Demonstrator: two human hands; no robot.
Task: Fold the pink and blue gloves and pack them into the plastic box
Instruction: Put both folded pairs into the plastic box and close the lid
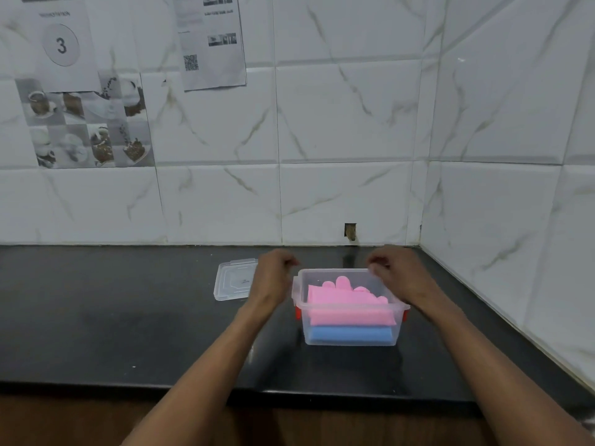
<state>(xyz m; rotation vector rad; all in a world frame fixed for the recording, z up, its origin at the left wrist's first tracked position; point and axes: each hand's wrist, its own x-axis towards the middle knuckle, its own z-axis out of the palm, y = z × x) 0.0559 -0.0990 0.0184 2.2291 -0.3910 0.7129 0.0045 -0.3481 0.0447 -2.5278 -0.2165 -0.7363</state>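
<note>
A clear plastic box (351,339) with red side clips stands open on the black counter. Inside it, the folded pink gloves (347,304) lie on top of the folded blue gloves (351,334), with pink fingertips poking up toward the back. My left hand (273,272) hovers just left of the box's far left corner, fingers loosely curled and holding nothing. My right hand (397,272) hangs over the far right corner, curled fingertips close to the rim. Whether they touch the rim I cannot tell.
The box's clear lid (233,281) lies flat on the counter to the left, partly behind my left wrist. Tiled walls close in at the back and right. The black counter (112,317) ends at a front edge near me.
</note>
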